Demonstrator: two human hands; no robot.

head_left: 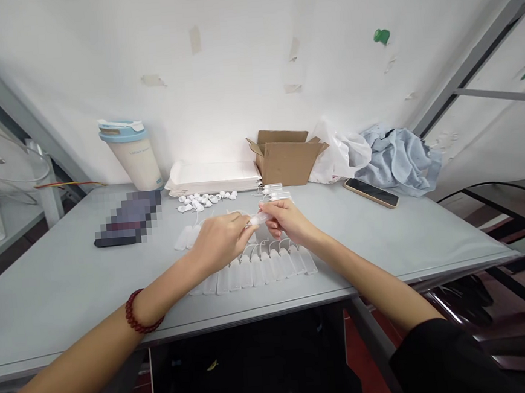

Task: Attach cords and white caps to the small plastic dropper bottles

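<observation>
Above the middle of the table, a small translucent plastic bottle [259, 218] is held between my two hands. The fingers of my left hand [220, 239] are closed at its left end, covering that end. My right hand [288, 220] grips the other end between thumb and fingers. Just below my hands lies a row of similar bottles [259, 270] with thin bent spouts pointing away from me. More bottles [183, 238] lie partly hidden behind my left hand, and a few others [278, 189] lie beyond my right. A pile of small white caps [203, 201] sits behind my hands.
At the back stand a tumbler [133, 158], a stack of white packets [215, 177] and an open cardboard box [289, 161]. Right of these are a plastic bag [338, 154], a blue cloth [400, 158] and a phone [371, 192]. A dark blurred-out object [128, 219] lies left.
</observation>
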